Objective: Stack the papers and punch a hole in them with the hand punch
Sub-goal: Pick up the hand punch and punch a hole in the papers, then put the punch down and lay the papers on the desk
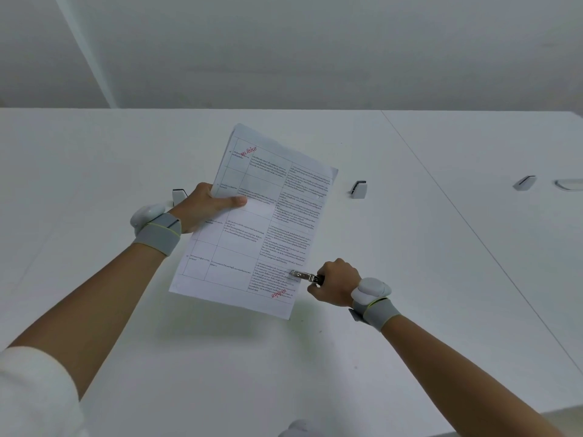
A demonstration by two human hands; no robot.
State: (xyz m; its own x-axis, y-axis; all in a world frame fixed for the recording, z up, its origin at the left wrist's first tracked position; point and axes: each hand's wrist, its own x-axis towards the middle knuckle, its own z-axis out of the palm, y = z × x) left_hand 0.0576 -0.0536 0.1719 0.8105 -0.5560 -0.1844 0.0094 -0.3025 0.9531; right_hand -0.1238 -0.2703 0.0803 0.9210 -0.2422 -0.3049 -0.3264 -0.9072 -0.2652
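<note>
A stack of printed papers (262,222), with ruled tables and red stamps, is held up above the white table (410,279). My left hand (205,206) grips its left edge, thumb lying across the top sheet. My right hand (336,283) is closed around a metal hand punch (304,275). The punch's jaw sits over the right edge of the stack, near the lower corner. The punch handles are hidden inside my fist.
Small white and dark blocks stand on the table: one (179,197) behind my left hand, one (359,189) right of the papers, another (524,182) far right. A flat white object (569,185) lies at the right edge. A seam (473,228) runs diagonally across the table.
</note>
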